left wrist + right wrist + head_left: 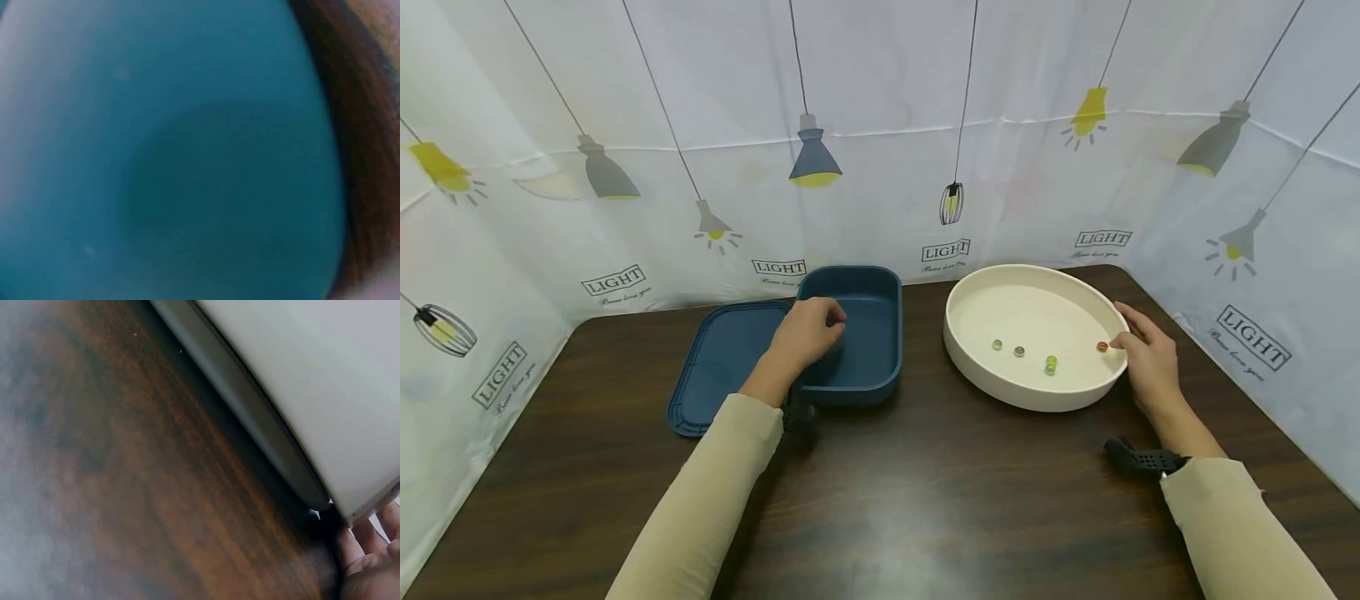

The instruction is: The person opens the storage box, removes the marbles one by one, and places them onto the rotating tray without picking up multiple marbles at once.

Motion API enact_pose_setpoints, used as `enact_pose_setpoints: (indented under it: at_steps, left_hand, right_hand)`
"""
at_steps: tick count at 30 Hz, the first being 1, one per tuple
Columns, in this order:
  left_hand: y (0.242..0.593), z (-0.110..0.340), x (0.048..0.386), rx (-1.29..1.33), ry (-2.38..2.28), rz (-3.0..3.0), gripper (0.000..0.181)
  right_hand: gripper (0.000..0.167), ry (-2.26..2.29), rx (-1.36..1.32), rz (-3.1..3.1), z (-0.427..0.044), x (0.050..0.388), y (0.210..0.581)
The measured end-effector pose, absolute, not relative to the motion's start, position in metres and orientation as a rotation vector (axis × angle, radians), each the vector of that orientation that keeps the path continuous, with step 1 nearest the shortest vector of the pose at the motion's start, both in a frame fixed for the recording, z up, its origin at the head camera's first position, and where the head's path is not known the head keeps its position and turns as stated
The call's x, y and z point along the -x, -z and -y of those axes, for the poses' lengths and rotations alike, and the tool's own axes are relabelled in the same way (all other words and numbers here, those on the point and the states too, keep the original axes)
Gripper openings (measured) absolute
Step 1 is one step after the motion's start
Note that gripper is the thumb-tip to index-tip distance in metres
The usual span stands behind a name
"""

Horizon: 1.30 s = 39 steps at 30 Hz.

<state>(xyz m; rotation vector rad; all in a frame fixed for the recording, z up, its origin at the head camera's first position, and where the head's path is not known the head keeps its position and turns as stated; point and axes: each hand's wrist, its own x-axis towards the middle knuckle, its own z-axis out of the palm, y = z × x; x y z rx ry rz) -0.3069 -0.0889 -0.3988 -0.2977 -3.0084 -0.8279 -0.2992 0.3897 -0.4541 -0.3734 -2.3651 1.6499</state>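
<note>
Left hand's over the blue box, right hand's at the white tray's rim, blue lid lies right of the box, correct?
Wrong side: the head view shows the blue lid left, not right, of the blue box. The rest is correct: left hand over the box, right hand at the rim of the white tray.

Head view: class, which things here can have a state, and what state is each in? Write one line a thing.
Blue rectangular container: open, no lid on
Blue lid: off, lying flat beside the container
Round cream tray: open-topped, gripped at its right rim
Small marbles: scattered in the tray
Left hand: fingers curled, over the container; any held object hidden
Right hand: gripping the tray's rim
</note>
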Motion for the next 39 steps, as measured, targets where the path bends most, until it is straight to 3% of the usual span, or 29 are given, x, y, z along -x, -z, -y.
enact_pose_setpoints:
  at_steps: [10, 26, 39]
  left_hand:
    - [0.369, 0.096, 0.318, 0.169, 1.035, 3.042, 0.033]
    - [0.362, 0.085, 0.331, 0.307, 0.589, 3.453, 0.053]
    - [0.368, 0.070, 0.332, 0.180, 0.377, 3.478, 0.037]
  right_hand:
    - [0.064, -1.632, 0.369, 2.364, -0.392, 0.299, 0.454]
    - [0.064, -1.639, 0.375, 2.367, -0.388, 0.298, 0.453]
    - [0.064, -1.640, 0.367, 2.375, -0.391, 0.298, 0.453]
